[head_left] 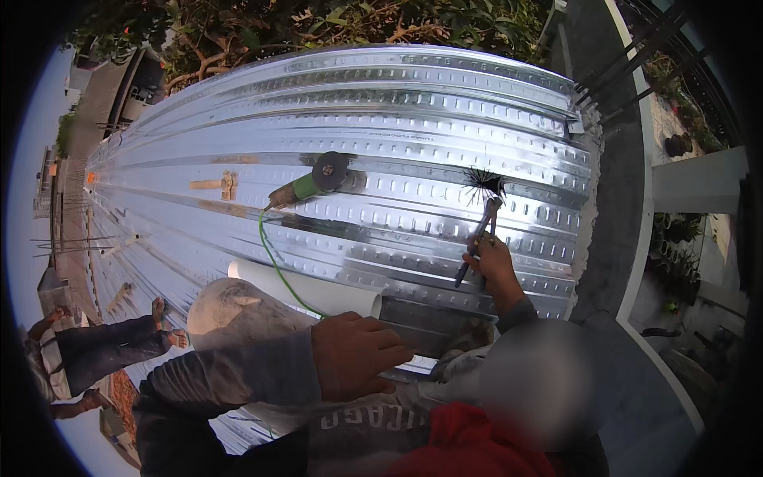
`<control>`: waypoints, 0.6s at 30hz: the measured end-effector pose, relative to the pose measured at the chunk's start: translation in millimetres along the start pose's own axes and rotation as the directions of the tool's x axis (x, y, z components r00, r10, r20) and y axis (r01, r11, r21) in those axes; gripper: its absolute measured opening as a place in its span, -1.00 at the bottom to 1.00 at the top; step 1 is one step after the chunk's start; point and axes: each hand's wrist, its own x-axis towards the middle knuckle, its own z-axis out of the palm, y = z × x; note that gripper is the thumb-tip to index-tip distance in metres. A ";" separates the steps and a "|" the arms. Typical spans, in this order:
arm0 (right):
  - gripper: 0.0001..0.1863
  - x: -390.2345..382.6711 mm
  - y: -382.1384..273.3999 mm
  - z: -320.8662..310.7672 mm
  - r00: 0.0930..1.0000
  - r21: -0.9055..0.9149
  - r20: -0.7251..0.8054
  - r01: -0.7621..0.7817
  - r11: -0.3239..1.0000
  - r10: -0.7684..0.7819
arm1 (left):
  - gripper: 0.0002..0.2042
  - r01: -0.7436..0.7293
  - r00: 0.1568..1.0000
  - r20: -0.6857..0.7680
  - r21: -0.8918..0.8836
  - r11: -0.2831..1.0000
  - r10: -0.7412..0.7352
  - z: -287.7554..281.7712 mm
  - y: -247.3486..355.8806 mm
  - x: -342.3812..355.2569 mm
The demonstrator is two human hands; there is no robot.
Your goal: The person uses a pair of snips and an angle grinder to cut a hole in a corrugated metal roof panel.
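In my right hand is a pair of long-handled pincers, its fingers wrapped round the handles. The jaws reach up to a splayed bunch of thin dark wires beside a dark patch in the shiny ribbed metal decking. My left hand lies palm down over my lap, fingers stretched out, with nothing visible in it. A green angle grinder with a dark disc rests on the decking, left of the wires. Its green cord runs down behind my left hand.
A hammer with a wooden handle lies farther left. By my knee is a white rolled sheet. Another person's legs show at far left. A concrete edge with bars borders the decking's right end; leafy branches hang behind.
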 end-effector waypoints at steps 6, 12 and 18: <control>-0.83 14.1 -1.0 -4.6 0.976 -0.222 -0.162 0.106 0.969 -0.143 | -0.49 -0.163 0.986 -0.008 0.126 0.979 0.165 5.4 24.5 51.8; -0.84 21.4 -7.7 21.6 0.995 0.064 -0.095 0.006 0.998 0.000 | -0.48 -0.190 0.980 0.075 0.118 0.975 0.182 13.6 3.4 36.6; -0.83 24.7 -30.3 22.8 0.994 -0.043 -0.111 0.013 0.999 -0.017 | -0.48 -0.152 0.986 0.095 0.143 0.978 0.139 12.9 -11.3 29.8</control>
